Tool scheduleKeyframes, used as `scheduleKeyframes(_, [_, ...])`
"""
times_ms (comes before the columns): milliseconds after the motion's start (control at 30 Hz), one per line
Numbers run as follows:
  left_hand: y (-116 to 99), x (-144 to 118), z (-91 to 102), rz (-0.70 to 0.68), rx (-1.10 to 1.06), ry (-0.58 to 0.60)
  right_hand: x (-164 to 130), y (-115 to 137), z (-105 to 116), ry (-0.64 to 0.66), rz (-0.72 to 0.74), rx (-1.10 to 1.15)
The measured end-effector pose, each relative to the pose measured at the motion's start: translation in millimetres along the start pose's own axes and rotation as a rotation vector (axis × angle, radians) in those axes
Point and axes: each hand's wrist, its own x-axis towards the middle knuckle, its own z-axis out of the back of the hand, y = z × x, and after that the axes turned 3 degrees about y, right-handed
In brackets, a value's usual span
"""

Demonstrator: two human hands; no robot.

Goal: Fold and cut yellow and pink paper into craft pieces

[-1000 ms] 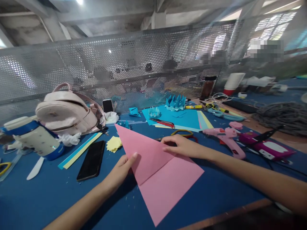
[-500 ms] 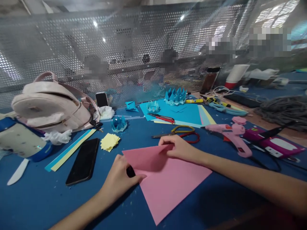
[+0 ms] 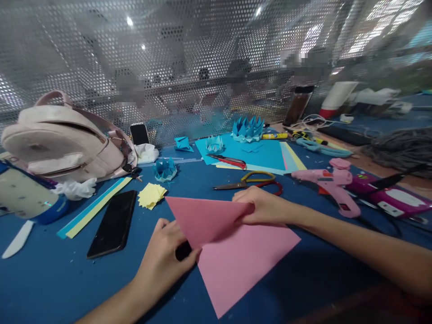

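A sheet of pink paper [image 3: 248, 261] lies tilted on the blue tabletop, its far part folded over toward me in a raised flap. My right hand [image 3: 258, 204] pinches the flap's upper right corner between thumb and fingers. At the paper's left edge, my left hand [image 3: 170, 247] grips near the fold, thumb on top and fingers behind. Just beyond my right hand lie scissors [image 3: 249, 181] with one yellow and one red handle. A pile of yellow paper pieces [image 3: 151, 195] sits past my left hand.
On the left are a black phone [image 3: 113, 225], paper strips [image 3: 96, 207], a pale backpack [image 3: 64, 139] and a white plastic knife [image 3: 18, 240]. Blue folded paper crowns [image 3: 248, 130] and a red cutter [image 3: 227, 161] stand farther back. A pink glue gun [image 3: 329, 180] lies right, before a perforated metal screen [image 3: 189, 67].
My right hand has drawn the pink paper's corner slightly to the right, and the flap now stands wider. My left hand keeps its grip on the left edge. The view has shifted slightly.
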Motion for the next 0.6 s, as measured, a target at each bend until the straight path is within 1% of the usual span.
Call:
scheduleKeyframes(67, [3, 1, 2.7, -0.037, 0.034, -0.006, 0, 0, 0, -0.029, 0.076, -0.040])
scheduleKeyframes(167, [8, 6, 8.5, -0.093, 0.063, 0.028, 0, -1, -1, -0.063, 0.163, -0.105])
scheduleKeyframes(300, [13, 7, 12.4, -0.184, 0.081, 0.021, -1, -4, 1, -0.028, 0.251, -0.218])
scheduleKeyframes(500, [16, 2, 13.1, -0.277, 0.215, -0.002, -1, 1, 11, 0.052, 0.299, -0.435])
scheduleKeyframes(600, [19, -2, 14.5, -0.297, 0.267, 0.017, -3, 8, 15, 0.097, 0.286, -0.515])
